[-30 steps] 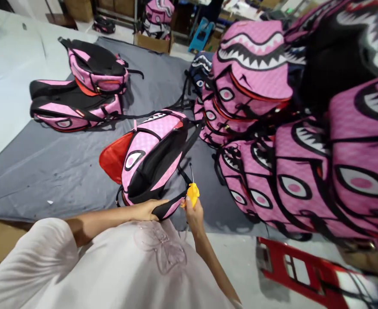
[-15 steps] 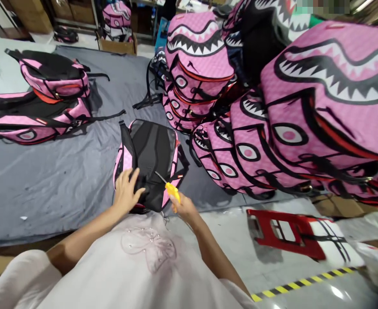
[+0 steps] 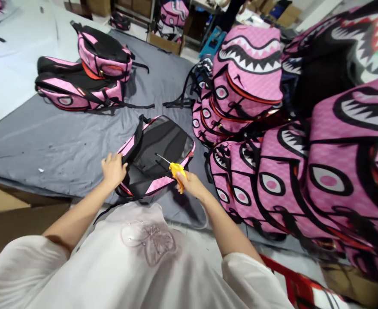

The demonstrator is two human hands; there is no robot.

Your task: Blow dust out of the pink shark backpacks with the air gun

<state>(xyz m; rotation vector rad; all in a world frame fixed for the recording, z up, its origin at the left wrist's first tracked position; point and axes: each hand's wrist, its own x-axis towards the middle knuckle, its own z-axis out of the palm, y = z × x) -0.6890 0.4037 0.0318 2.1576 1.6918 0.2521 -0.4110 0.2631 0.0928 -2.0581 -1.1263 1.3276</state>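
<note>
A pink and black backpack point(image 3: 163, 141) lies in front of me with its dark padded back panel facing up. My left hand point(image 3: 113, 169) is at its left edge, fingers curled on the pink and black border. In my right hand point(image 3: 189, 183) is a pair of yellow-handled scissors point(image 3: 177, 169). Their thin metal blades point left over the back panel. I cannot tell whether the tip touches the fabric.
Two similar backpacks point(image 3: 79, 92) are stacked at the left on the grey cloth point(image 3: 76, 146). Large piles of pink shark-face backpacks point(image 3: 275, 171) crowd the right side. Cardboard boxes point(image 3: 21, 219) stand at the lower left, and a red frame point(image 3: 291, 279) lies low at the right.
The backpack has turned clockwise on the cloth. My left hand has moved left to its edge, and the scissors have stayed in my right hand. The view has shifted left.
</note>
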